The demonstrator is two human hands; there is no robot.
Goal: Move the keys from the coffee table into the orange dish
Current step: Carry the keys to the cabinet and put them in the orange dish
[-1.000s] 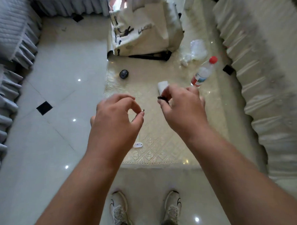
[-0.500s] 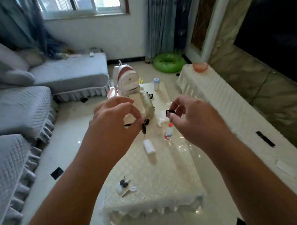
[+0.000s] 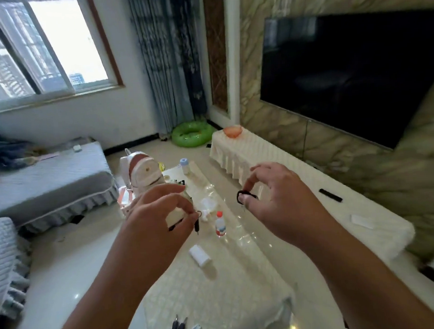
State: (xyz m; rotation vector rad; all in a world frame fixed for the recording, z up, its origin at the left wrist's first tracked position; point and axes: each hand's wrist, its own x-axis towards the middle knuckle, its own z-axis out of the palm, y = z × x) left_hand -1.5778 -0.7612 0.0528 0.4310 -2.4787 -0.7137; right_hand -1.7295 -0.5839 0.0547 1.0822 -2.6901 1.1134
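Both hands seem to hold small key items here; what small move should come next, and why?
Probably carry them toward the orange dish on the far end of the white cabinet. The left hand pinches a dangling key, the right hand a black ring, and both are above the coffee table, far from the dish.

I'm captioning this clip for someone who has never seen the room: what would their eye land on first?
Two bare hands raised mid-frame: the left hand pinches a small dark key that dangles below its fingertips, and the right hand pinches a black ring. Behind them, the orange dish sits on the far end of the white-draped cabinet under a big dark TV. More keys lie at the coffee table's near edge.
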